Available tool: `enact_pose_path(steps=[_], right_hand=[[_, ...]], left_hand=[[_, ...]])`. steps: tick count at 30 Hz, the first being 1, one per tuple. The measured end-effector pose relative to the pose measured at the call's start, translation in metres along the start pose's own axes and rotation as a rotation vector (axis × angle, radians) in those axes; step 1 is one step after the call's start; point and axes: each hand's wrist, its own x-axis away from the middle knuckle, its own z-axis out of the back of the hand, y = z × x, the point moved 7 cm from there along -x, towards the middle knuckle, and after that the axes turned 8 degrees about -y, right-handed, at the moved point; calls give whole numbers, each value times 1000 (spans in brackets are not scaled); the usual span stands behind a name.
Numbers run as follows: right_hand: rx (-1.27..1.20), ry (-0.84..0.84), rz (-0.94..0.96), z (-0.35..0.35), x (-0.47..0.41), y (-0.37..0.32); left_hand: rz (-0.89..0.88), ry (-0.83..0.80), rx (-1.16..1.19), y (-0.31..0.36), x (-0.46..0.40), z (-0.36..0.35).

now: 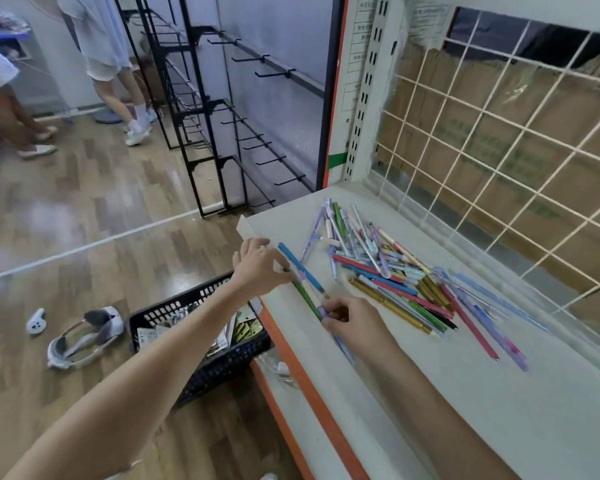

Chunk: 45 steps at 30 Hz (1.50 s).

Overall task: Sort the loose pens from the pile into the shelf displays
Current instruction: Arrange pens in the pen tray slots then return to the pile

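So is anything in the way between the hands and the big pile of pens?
Nothing visible. Bare shelf lies between the right hand and the pile of pens. Both hands are busy, though: the right pinches a purple pen, the left hand touches a green pen.

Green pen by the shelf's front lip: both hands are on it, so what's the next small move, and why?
Probably lay the green pen flush along the front lip beside the blue pen. The left hand touches its far end, the right hand pinches the near end, and the pile still waits unsorted.
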Motion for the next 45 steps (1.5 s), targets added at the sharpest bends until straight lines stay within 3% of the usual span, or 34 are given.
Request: enact_pose_path(steps=[9, 16, 25, 31, 35, 39, 45], right_hand=[[-96, 192, -16, 12, 8, 10], [-135, 187, -17, 5, 10, 3], [-219, 195, -20, 5, 16, 9], [-247, 230, 10, 8, 19, 12], [-342, 252, 17, 12, 21, 13], [-536, 311, 29, 17, 28, 10], [-714, 462, 8, 37, 53, 12]], left_hand=[[-57, -26, -55, 7, 3, -5], [-145, -124, -285, 30, 17, -10], [-246, -177, -132, 34, 19, -10], [-337, -75, 163, 30, 20, -4], [-386, -72, 593, 39, 24, -1], [-358, -173, 1044, 55, 33, -5], [-370, -243, 1208, 71, 29, -7]])
